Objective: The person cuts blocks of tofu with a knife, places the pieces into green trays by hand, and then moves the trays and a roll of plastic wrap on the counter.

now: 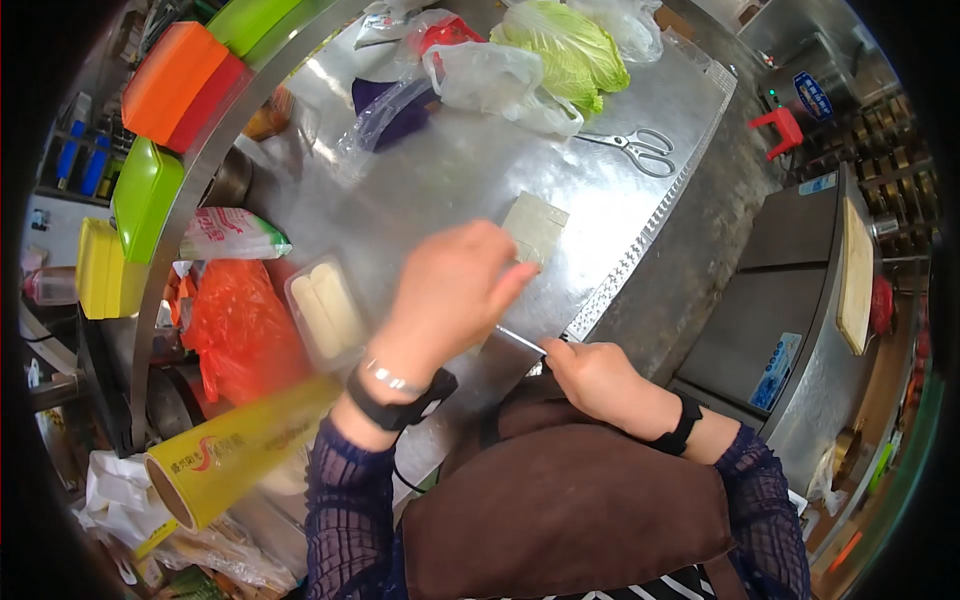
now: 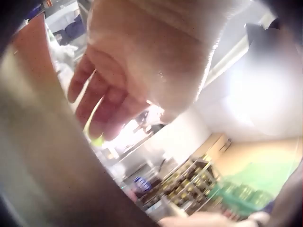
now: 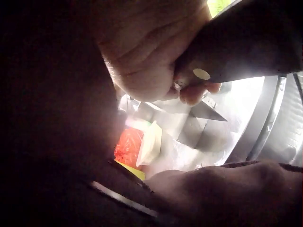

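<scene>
The left hand (image 1: 455,285) is above the metal table (image 1: 450,180), beside a flat greyish-green block (image 1: 538,228). Its fingers (image 2: 106,106) bend loosely in the left wrist view, with nothing seen held. Near the table's front edge, the right hand (image 1: 605,382) grips a knife by its dark handle (image 3: 213,59). The blade (image 1: 522,341) points toward the left hand in the head view; part of it (image 3: 208,111) shows below the fingers in the right wrist view. Left of the left hand lies a clear tray with pale oblong pieces (image 1: 328,308).
Scissors (image 1: 640,150), a leafy cabbage (image 1: 565,45) and plastic bags (image 1: 490,80) lie at the back. On the left are a red bag (image 1: 240,315), a yellow roll (image 1: 235,450) and a printed bag (image 1: 225,232). A steel cabinet (image 1: 765,310) stands right.
</scene>
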Demonstrator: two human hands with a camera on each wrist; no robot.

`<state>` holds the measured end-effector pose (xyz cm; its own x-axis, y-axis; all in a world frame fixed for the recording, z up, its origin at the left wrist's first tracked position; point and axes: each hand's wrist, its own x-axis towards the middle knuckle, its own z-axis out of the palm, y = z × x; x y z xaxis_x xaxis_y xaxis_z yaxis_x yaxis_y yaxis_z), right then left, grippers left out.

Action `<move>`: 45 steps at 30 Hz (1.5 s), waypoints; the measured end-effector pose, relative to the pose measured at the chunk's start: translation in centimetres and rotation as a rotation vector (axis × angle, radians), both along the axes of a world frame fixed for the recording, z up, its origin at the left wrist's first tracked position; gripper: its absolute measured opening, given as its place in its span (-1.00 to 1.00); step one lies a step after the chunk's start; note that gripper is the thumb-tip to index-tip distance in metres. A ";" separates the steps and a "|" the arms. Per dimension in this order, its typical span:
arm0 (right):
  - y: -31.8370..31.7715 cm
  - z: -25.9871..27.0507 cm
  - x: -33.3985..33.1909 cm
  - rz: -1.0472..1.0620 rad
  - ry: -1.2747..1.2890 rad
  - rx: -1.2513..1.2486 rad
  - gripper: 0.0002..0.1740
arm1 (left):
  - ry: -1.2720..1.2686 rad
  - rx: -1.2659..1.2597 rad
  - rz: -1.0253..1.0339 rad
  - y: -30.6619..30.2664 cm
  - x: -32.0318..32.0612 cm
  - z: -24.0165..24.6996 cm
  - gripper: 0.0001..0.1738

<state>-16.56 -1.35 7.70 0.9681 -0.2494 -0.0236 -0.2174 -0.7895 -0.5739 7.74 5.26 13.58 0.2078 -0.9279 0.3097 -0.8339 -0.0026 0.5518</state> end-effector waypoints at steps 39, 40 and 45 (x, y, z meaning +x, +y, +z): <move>-2.2 0.3 1.6 0.039 0.300 -0.011 -0.74 | -0.045 0.014 0.124 6.8 -2.6 -13.2 -0.70; -2.3 -0.6 1.9 0.049 0.338 -0.013 -0.75 | -0.036 0.011 0.121 6.7 -2.6 -13.1 -0.70; -1.7 -2.9 1.5 0.032 0.268 -0.031 -0.75 | 0.018 -0.093 0.159 7.5 -2.2 -11.7 -0.71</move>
